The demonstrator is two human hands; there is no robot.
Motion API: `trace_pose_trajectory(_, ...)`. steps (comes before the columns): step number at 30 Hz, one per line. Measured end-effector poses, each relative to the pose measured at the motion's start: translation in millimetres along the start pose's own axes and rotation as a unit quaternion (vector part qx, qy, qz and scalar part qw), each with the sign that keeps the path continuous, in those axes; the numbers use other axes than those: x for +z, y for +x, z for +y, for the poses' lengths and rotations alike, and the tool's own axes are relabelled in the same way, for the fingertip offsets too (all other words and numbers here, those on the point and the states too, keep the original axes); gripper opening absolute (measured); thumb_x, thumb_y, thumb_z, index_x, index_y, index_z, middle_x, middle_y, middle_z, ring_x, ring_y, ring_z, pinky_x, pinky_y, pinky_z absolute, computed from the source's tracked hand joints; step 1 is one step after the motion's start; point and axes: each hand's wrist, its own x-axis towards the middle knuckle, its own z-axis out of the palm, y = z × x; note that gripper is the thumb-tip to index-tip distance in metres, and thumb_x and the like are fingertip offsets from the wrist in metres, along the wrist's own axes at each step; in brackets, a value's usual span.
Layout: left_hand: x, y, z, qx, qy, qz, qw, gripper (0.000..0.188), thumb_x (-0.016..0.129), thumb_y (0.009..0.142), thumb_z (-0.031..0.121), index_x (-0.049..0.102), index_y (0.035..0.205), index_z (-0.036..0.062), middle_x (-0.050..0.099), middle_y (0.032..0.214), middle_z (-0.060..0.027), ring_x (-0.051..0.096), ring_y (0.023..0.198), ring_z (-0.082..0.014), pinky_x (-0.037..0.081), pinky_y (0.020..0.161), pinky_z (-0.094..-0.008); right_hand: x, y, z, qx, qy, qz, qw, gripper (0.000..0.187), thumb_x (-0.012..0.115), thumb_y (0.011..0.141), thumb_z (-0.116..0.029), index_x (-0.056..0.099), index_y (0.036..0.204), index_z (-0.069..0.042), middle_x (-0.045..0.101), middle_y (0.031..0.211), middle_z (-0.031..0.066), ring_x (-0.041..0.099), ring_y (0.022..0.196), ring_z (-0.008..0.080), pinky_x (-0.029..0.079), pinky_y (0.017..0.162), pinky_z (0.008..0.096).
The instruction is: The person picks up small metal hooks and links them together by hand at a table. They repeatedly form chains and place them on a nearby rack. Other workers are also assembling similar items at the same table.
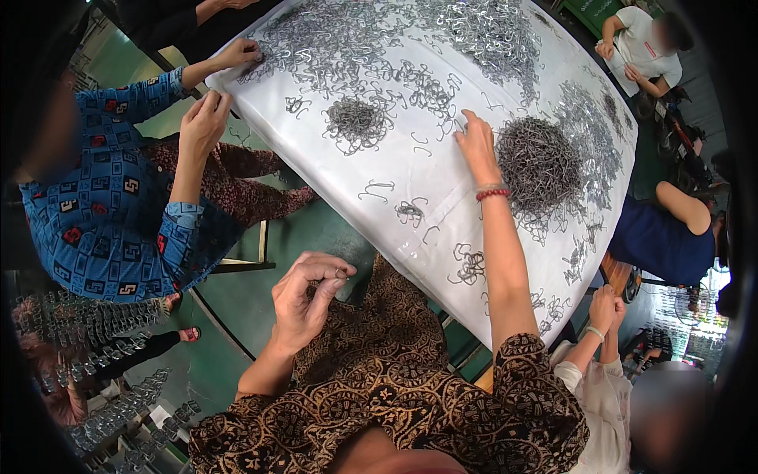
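My left hand (304,299) is raised over my lap, off the table's near edge. Its thumb and fingertips pinch a small metal hook (341,273), mostly hidden by the fingers. My right hand (477,148), with a red bead bracelet at its wrist, reaches over the white-covered table (335,186). Thumb and forefinger are apart, close to a loose scatter of wire hooks (430,91); nothing shows between them. Right beside this hand rises a dense, dark heap of metal hooks (539,164).
A smaller hook pile (355,122) lies left of my right hand; little clusters (467,265) lie nearer me. Bigger heaps (489,35) cover the far side. A co-worker in a blue patterned top (110,189) works at the left edge. Another person's hands (606,310) are close on the right.
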Motion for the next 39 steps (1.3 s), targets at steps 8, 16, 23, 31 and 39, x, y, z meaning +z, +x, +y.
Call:
trace_pose_trajectory(8, -5.3, -11.6, -1.4, -0.009, 0.014, 0.020, 1.000, 0.012, 0.066, 0.083, -0.009, 0.061, 0.091, -0.0010, 0.070, 0.092, -0.0128, 0.065, 0.087, -0.0240, 0.051, 0.075, -0.0328, -16.1, -2.0, -15.5, 0.036, 0.051, -0.022, 0.998, 0.020, 0.063, 0.081, -0.001, 0.068, 0.098, 0.007, 0.069, 0.079, 0.0223, 0.068, 0.071, 0.0341, 0.054, 0.064, 0.0401)
trace_pose_trajectory(16, 7.7, -16.4, -18.0, 0.014, 0.068, -0.007, 0.998, 0.015, 0.070, 0.080, -0.007, 0.063, 0.092, -0.0011, 0.069, 0.091, -0.0110, 0.066, 0.084, -0.0252, 0.052, 0.074, -0.0334, -73.5, -159.1, -173.0, 0.019, 0.469, -0.098, 0.877, 0.009, 0.065, 0.085, 0.005, 0.069, 0.093, 0.004, 0.066, 0.090, 0.0070, 0.062, 0.076, 0.0094, 0.051, 0.069, 0.0213)
trace_pose_trajectory(23, 12.6, -23.3, -19.5, 0.003, 0.096, -0.008, 0.995, 0.015, 0.070, 0.081, -0.005, 0.063, 0.094, -0.0007, 0.068, 0.090, -0.0112, 0.065, 0.081, -0.0252, 0.052, 0.072, -0.0333, -92.4, -200.9, -218.4, 0.087, 0.613, -0.042, 0.784, 0.017, 0.064, 0.083, 0.013, 0.065, 0.099, 0.007, 0.065, 0.094, 0.0082, 0.064, 0.086, 0.0111, 0.053, 0.074, 0.0221)
trace_pose_trajectory(31, 12.1, -42.9, -42.8, -0.083, -0.171, 0.043, 0.981, 0.033, 0.063, 0.088, -0.001, 0.057, 0.120, 0.0005, 0.063, 0.119, -0.0168, 0.060, 0.109, -0.0262, 0.049, 0.090, -0.0382, -76.8, -219.2, -202.6, 0.161, 0.732, -0.111, 0.653, 0.018, 0.066, 0.085, 0.008, 0.065, 0.102, 0.003, 0.069, 0.092, 0.0078, 0.065, 0.079, 0.0093, 0.053, 0.066, 0.0210)
trace_pose_trajectory(39, 40.5, 101.9, -90.4, -0.179, 0.066, -0.119, 0.974, 0.019, 0.066, 0.092, 0.013, 0.071, 0.096, -0.0045, 0.069, 0.085, -0.0046, 0.058, 0.078, -0.0087, 0.046, 0.071, -0.0240, -41.6, -197.0, -160.1, 0.053, 0.660, -0.185, 0.726, 0.011, 0.073, 0.080, 0.003, 0.071, 0.089, -0.003, 0.069, 0.082, 0.0035, 0.064, 0.075, 0.0097, 0.051, 0.069, 0.0245)
